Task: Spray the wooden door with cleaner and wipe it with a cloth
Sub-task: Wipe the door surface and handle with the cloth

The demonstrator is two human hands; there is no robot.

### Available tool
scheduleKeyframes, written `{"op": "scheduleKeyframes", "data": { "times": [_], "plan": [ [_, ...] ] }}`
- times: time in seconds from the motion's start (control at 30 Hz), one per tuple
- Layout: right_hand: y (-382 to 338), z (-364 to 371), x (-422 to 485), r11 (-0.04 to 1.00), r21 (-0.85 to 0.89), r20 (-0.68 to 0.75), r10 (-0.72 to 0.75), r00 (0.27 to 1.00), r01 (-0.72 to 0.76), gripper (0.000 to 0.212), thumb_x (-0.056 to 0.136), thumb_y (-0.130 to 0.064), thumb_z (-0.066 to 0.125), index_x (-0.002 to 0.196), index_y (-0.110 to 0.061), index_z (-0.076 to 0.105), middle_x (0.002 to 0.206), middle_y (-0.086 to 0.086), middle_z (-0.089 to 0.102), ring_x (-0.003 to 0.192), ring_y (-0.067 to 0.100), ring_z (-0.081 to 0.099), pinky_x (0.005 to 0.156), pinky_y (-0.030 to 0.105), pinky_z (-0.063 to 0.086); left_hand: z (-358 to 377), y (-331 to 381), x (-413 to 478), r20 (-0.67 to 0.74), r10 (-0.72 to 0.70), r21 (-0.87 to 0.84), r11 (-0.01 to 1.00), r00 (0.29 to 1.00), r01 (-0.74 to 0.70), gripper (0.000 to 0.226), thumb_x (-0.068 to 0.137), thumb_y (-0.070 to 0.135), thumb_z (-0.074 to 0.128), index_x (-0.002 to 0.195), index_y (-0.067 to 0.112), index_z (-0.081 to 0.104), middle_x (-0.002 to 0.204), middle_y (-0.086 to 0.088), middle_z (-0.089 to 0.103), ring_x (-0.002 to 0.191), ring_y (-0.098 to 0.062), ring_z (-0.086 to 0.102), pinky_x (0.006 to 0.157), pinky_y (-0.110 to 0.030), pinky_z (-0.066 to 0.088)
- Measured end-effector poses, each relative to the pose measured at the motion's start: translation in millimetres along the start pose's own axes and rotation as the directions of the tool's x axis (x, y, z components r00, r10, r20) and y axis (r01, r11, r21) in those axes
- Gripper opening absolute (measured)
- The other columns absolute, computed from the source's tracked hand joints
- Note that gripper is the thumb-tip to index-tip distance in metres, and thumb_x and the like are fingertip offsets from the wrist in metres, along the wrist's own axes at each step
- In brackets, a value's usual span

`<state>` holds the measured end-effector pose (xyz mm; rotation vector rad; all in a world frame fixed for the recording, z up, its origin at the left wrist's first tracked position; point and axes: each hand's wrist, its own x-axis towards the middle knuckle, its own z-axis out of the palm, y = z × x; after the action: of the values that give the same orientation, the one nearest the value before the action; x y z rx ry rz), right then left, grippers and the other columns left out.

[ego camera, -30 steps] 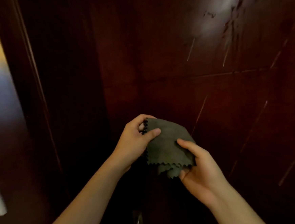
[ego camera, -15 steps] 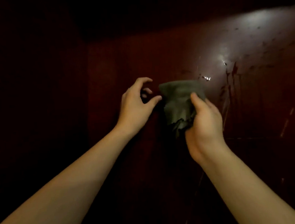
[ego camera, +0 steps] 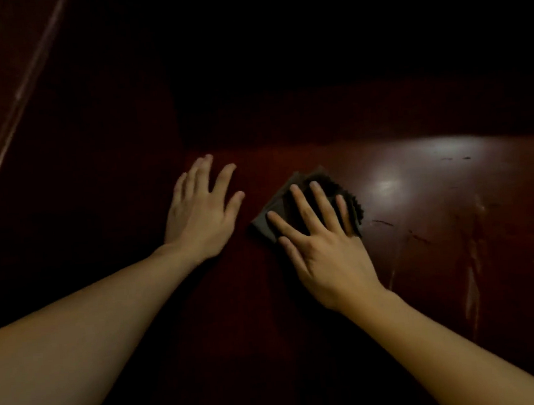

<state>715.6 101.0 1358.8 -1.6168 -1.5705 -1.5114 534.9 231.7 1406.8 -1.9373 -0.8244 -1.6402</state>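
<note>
The wooden door [ego camera: 302, 343] is dark red and fills almost the whole view. Its edge runs as a pale slanted line at the far left [ego camera: 12, 107]. There is lots of bare door all around the hands, above them and out to the right.

The cloth [ego camera: 279, 211] is dark grey, folded, with a zigzag edge on its right side. It lies flat against the door, near the middle.

The right hand [ego camera: 324, 252] is open, fingers spread, pressing flat on the cloth. The left hand [ego camera: 201, 214] is open too, holding nothing, flat on the bare door just beside the cloth, not touching it.

Right of the cloth the door shines with a bright patch [ego camera: 386, 186]. Pale streaks [ego camera: 471, 282] and small dark marks run down there.
</note>
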Motion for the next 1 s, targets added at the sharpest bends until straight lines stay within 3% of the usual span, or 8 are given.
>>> {"op": "scheduleKeyframes", "data": {
  "times": [0.17,0.3,0.4,0.5,0.57,0.7,0.8,1.0],
  "plan": [
    [-9,-5,76,0.985,-0.132,0.017,-0.107,0.994,0.108,0.06,0.101,-0.059,0.001,0.16,-0.05,-0.002,0.172,-0.002,-0.016,0.155,0.035,-0.023,0.124,0.061,-0.012,12,-1,-1,-0.146,-0.008,-0.172,0.985,0.989,-0.018,0.062,0.105,0.045,0.013,0.16,0.023,0.031,0.173,0.002,0.018,0.16,-0.011,0.006,0.131,-0.034,0.0],
    [-10,-11,141,0.982,-0.175,-0.038,-0.085,0.996,0.077,0.059,0.105,-0.057,0.008,0.162,-0.045,-0.002,0.174,-0.002,-0.007,0.158,0.034,-0.013,0.124,0.059,-0.01,11,7,15,-0.218,-0.125,-0.246,0.967,0.968,0.069,0.06,0.103,0.035,0.028,0.16,0.017,0.031,0.166,-0.003,0.033,0.155,-0.02,0.025,0.129,-0.04,0.018],
    [-7,-20,176,0.985,-0.168,-0.054,-0.047,0.997,0.037,0.061,0.106,-0.057,0.014,0.163,-0.041,-0.001,0.174,-0.003,-0.006,0.158,0.032,-0.014,0.124,0.057,-0.011,11,12,33,-0.229,-0.191,-0.315,0.942,0.954,0.113,0.059,0.108,0.031,0.034,0.164,0.02,0.019,0.17,-0.004,0.021,0.157,-0.023,0.02,0.128,-0.043,0.022],
    [-4,-24,192,0.984,-0.171,-0.049,-0.049,0.998,0.04,0.061,0.107,-0.056,0.017,0.164,-0.04,0.0,0.173,-0.006,-0.008,0.158,0.028,-0.015,0.126,0.054,-0.011,15,10,39,-0.216,-0.176,-0.286,0.952,0.96,0.11,0.062,0.11,0.033,0.031,0.166,0.022,0.008,0.174,-0.002,0.006,0.16,-0.019,0.008,0.131,-0.035,0.008],
    [3,-26,192,0.988,-0.149,-0.085,0.019,0.996,-0.031,0.064,0.107,-0.054,0.02,0.165,-0.035,0.0,0.173,-0.006,-0.008,0.159,0.026,-0.014,0.127,0.051,-0.01,15,8,38,-0.22,-0.175,-0.311,0.945,0.96,0.101,0.061,0.11,0.033,0.031,0.166,0.023,0.007,0.175,-0.001,0.005,0.16,-0.019,0.007,0.129,-0.032,0.005],
    [12,-28,181,0.928,-0.019,-0.185,0.361,0.914,-0.371,0.07,0.108,-0.05,0.021,0.165,-0.018,0.0,0.173,0.001,-0.009,0.158,0.03,-0.015,0.126,0.055,-0.009,12,3,29,-0.225,-0.121,-0.407,0.913,0.967,0.019,0.059,0.11,0.035,0.029,0.165,0.027,0.01,0.175,0.004,0.006,0.16,-0.016,0.004,0.129,-0.03,0.002],
    [-11,-26,184,0.901,-0.018,-0.16,0.425,0.891,-0.433,0.068,0.108,-0.05,0.019,0.165,-0.019,-0.003,0.173,0.003,-0.013,0.157,0.033,-0.018,0.125,0.057,-0.011,15,-1,25,-0.247,-0.058,-0.419,0.906,0.967,-0.053,0.063,0.106,0.045,0.018,0.165,0.025,0.01,0.175,0.004,0.005,0.16,-0.011,0.0,0.129,-0.028,-0.003],
    [-46,-31,235,0.998,-0.059,0.041,-0.024,0.999,0.026,0.057,0.111,-0.048,0.014,0.164,-0.036,0.0,0.172,-0.013,-0.01,0.158,0.016,-0.016,0.126,0.048,-0.012,23,-4,36,-0.252,-0.074,-0.347,0.938,0.965,-0.019,0.082,0.092,0.052,-0.005,0.165,0.015,-0.002,0.175,-0.004,-0.003,0.161,-0.014,0.0,0.13,-0.028,-0.002]
  ]
}}
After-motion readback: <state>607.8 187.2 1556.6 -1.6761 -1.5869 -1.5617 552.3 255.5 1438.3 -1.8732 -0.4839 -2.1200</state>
